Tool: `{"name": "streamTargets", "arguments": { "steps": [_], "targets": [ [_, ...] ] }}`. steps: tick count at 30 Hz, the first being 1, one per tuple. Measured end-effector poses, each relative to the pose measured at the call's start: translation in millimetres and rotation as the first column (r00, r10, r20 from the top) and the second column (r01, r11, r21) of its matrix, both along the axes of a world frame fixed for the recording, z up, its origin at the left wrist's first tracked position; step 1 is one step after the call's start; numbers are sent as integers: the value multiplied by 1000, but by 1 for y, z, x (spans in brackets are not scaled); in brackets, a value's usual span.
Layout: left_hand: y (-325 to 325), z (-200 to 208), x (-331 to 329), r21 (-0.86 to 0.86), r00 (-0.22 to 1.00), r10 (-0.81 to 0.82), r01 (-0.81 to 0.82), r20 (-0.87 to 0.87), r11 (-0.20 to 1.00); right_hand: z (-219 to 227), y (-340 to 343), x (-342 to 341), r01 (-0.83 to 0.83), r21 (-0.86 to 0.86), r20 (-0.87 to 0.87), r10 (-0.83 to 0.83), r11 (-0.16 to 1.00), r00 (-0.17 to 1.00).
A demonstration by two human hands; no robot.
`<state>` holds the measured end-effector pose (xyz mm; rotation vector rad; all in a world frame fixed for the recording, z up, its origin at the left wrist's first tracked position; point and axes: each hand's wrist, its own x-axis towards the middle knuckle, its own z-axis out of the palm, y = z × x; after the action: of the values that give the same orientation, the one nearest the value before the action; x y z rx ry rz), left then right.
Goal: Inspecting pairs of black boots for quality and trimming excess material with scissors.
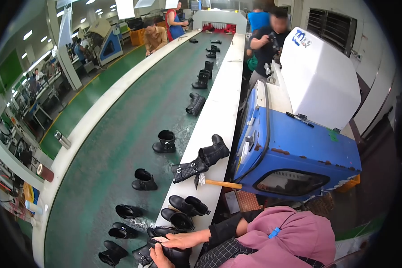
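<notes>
Right hand (186, 240) and left hand (159, 259) touching a black boot (179, 256), whether clamped I can't tell, green belt (100, 156) left.

Head view, sole item on my feed: wide fisheye, left of a side-by-side pair, worn on a person's head. Facing: downward and ahead, along the green belt (107, 138) to the pale arch (219, 16) at its far end. Nearest my lens: pink cloth (295, 234), right hand (183, 240) and left hand (160, 257), low in view. Middle distance, right: blue machine (306, 152). Rim: dark, rounded.
</notes>
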<state>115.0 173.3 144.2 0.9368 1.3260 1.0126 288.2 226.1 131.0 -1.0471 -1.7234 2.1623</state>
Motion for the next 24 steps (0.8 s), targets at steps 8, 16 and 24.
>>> {"name": "streamTargets", "arguments": {
  "steps": [8,16,24],
  "targets": [
    [2,-10,-4,116,679,-126,61,723,991,-13,-7,7,115,-27,-230,-118,993,966],
    [-38,-32,-23,-318,686,523,-415,506,852,-46,-28,45,125,-96,117,-114,987,987],
    [-59,-37,-26,-403,631,625,-479,460,780,-61,-42,39,3,420,260,-124,908,958]
  ]
}}
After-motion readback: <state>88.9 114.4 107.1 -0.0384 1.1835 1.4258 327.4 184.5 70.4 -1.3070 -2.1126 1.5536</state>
